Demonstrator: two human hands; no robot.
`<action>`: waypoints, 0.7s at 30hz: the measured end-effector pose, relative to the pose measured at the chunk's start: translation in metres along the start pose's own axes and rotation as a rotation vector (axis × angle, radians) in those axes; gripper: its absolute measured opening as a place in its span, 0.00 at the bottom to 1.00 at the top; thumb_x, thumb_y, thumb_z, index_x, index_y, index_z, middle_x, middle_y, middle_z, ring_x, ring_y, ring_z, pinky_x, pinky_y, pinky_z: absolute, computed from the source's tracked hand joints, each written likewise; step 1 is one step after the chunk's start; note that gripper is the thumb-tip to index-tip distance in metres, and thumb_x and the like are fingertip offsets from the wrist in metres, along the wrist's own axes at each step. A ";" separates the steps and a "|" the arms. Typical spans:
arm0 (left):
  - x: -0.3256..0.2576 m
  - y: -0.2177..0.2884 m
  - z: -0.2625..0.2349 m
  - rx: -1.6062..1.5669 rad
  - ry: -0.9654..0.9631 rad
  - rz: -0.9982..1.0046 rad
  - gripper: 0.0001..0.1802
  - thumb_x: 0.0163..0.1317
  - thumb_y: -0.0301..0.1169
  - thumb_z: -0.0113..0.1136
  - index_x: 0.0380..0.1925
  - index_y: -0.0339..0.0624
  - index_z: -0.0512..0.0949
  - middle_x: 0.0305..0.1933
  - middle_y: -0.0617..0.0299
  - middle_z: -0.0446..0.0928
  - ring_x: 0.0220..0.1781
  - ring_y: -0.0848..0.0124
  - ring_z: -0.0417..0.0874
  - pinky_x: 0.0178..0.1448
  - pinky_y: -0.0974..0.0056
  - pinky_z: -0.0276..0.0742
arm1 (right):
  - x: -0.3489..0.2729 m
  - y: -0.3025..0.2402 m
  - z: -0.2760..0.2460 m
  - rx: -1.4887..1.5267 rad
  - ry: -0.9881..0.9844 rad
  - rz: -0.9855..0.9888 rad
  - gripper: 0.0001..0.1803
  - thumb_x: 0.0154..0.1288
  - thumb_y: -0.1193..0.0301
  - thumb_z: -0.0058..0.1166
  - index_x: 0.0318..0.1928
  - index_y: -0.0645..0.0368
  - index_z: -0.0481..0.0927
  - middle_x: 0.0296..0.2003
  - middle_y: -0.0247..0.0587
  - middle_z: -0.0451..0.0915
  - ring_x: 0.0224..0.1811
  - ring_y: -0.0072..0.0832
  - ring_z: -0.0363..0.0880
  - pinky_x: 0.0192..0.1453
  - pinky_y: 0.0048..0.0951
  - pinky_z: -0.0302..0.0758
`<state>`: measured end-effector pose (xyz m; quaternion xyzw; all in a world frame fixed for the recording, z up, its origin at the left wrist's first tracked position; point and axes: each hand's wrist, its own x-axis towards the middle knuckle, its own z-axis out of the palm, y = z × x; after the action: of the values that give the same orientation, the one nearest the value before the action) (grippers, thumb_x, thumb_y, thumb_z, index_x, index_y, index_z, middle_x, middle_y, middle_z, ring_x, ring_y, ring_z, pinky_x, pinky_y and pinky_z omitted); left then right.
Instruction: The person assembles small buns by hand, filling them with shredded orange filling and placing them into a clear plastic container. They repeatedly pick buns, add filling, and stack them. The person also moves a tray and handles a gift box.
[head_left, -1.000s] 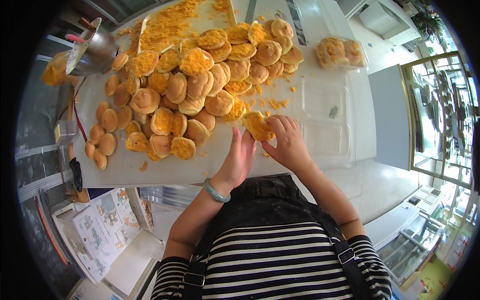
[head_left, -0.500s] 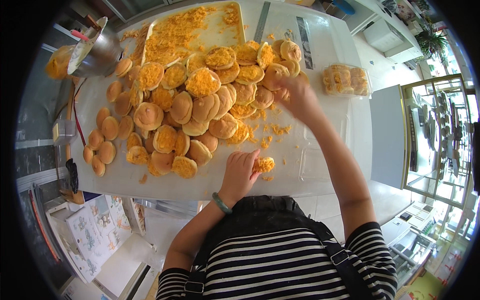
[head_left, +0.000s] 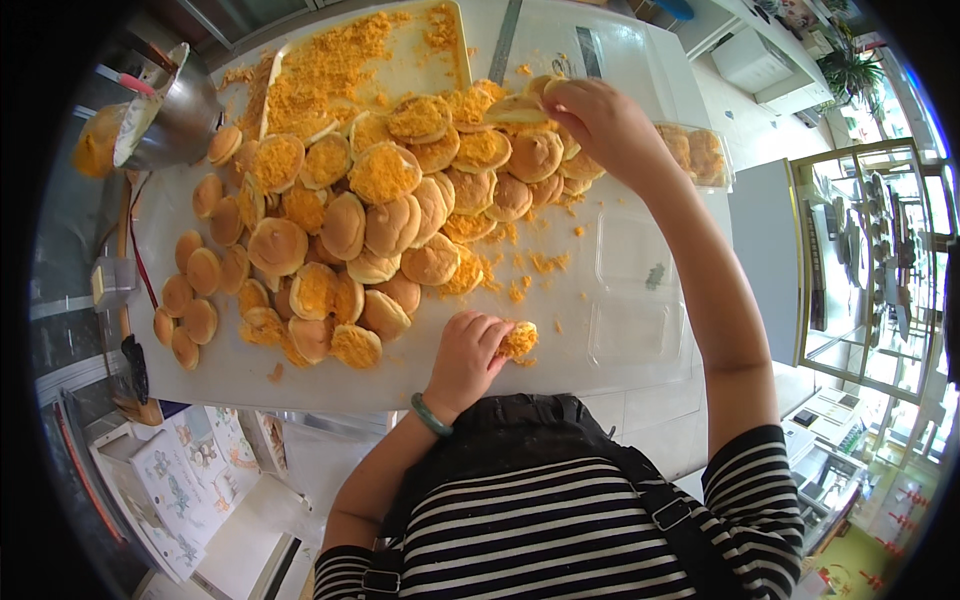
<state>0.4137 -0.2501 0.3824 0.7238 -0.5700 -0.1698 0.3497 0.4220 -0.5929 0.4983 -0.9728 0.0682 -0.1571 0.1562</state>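
My left hand [head_left: 466, 355] is closed round a small bun coated in orange shreds [head_left: 520, 341], near the table's front edge. My right arm reaches to the far right end of a large pile of round buns [head_left: 385, 225]. There my right hand [head_left: 612, 125] is closed, its fingertips on a pale bun [head_left: 541, 88] partly hidden behind them. Many buns in the pile have golden-brown tops, and others carry orange shreds on their faces.
Behind the pile lies a shallow tray [head_left: 464, 50] of orange shreds. A metal bowl [head_left: 195, 120] with utensils stands at the far left. A clear box of coated buns [head_left: 708, 158] sits on the right, with see-through plastic containers [head_left: 640, 255] nearer me. Loose shreds [head_left: 545, 262] dot the table.
My right hand has moved away from me along the pile's right end, and its fingers are now on a pale bun. My left hand still holds the coated bun; the view has shifted slightly.
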 end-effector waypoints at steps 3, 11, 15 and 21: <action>-0.005 -0.001 0.001 -0.029 -0.043 0.040 0.24 0.50 0.25 0.71 0.49 0.46 0.79 0.49 0.60 0.79 0.56 0.56 0.77 0.69 0.50 0.69 | -0.051 -0.021 0.000 0.243 -0.252 0.204 0.06 0.70 0.72 0.59 0.43 0.60 0.83 0.36 0.42 0.86 0.40 0.42 0.85 0.47 0.37 0.81; -0.010 0.004 0.001 0.013 -0.035 0.095 0.22 0.49 0.23 0.69 0.47 0.47 0.79 0.48 0.62 0.78 0.56 0.56 0.76 0.68 0.49 0.70 | -0.113 -0.024 0.084 0.113 -0.376 0.349 0.17 0.67 0.59 0.60 0.51 0.55 0.84 0.43 0.44 0.85 0.48 0.43 0.83 0.52 0.43 0.80; -0.009 0.003 0.002 -0.002 -0.030 0.084 0.21 0.49 0.23 0.68 0.46 0.46 0.80 0.48 0.62 0.78 0.55 0.56 0.76 0.66 0.50 0.71 | -0.142 -0.054 0.086 -0.030 -0.393 0.223 0.38 0.61 0.56 0.67 0.68 0.58 0.72 0.62 0.45 0.74 0.63 0.45 0.74 0.66 0.43 0.76; -0.008 0.001 0.001 -0.034 -0.003 0.100 0.19 0.50 0.24 0.69 0.45 0.45 0.83 0.48 0.62 0.79 0.54 0.57 0.77 0.63 0.51 0.73 | -0.147 -0.067 0.084 0.077 -0.287 0.224 0.41 0.52 0.68 0.72 0.68 0.55 0.71 0.63 0.42 0.73 0.66 0.43 0.70 0.70 0.42 0.72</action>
<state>0.4101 -0.2430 0.3809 0.6882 -0.6030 -0.1628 0.3693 0.3170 -0.4793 0.4023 -0.9649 0.1469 -0.0006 0.2179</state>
